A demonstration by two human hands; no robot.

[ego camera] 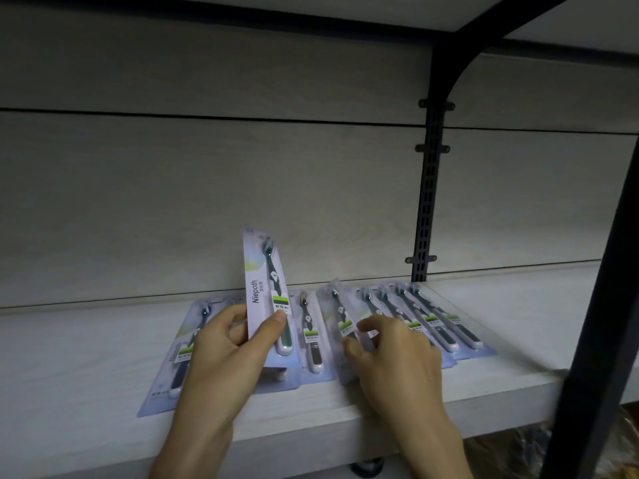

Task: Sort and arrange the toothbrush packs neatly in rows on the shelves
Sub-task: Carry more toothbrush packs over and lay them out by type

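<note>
White card with a clear blister: that is the pack point(265, 292) in the left hand point(221, 347), pinched low down between thumb and curled fingers and raised nearly upright off the shelf point(86, 368), its brush head toward the back wall. "Niepoth" reads along its card.

Just right of that grip, one pack point(311, 333) lies flat and alone. Right of it again, the right hand point(394, 357) has its fingers curled down on a tilted pack point(340, 326) whose far end is lifted clear of the board; thumb and fingertips appear to nip its edge, though the hold is partly hidden by the hand itself.

Further right, a fan of four or so packs point(432, 316) lies overlapped, heads to the wall, fairly even. Left of and under the left grip, another pack point(186, 350) lies askew, its near corner out toward the shelf's front edge, and at least one more sits beneath the raised one.

My judgement: the right end reads as a finished row; the middle and left are loose and uneven, so roughly half is left, including setting down both packs now in hand.

The count under the left hand cannot be made out. The small label print is unreadable. A black post point(601, 305) cuts across the right of the view, and the shelf below is barely visible.
</note>
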